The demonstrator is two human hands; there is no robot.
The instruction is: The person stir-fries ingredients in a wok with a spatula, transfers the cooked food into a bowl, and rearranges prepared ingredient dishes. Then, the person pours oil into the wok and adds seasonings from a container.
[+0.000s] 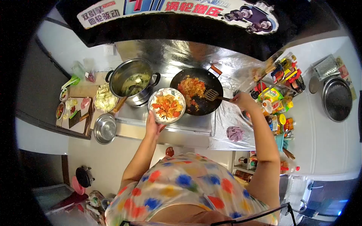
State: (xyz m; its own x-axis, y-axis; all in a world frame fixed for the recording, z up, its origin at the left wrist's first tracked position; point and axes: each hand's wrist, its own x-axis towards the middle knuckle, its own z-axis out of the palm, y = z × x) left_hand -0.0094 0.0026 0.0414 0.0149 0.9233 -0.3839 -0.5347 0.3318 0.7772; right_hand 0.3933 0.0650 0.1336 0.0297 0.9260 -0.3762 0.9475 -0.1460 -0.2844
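Note:
In my left hand is a white patterned bowl, held by its near rim beside the wok. Pieces of egg and tomato lie in it. My right hand grips the handle of a slotted spatula, whose blade rests inside the black wok at its right side. More of the egg and tomato covers the wok's left and middle. The wok's wooden-tipped handle points to the far right.
A tall steel pot stands left of the wok. Farther left are a plate of chopped cabbage, a steel basin and a cutting board with a cleaver. Sauce bottles crowd the right, near a crumpled cloth.

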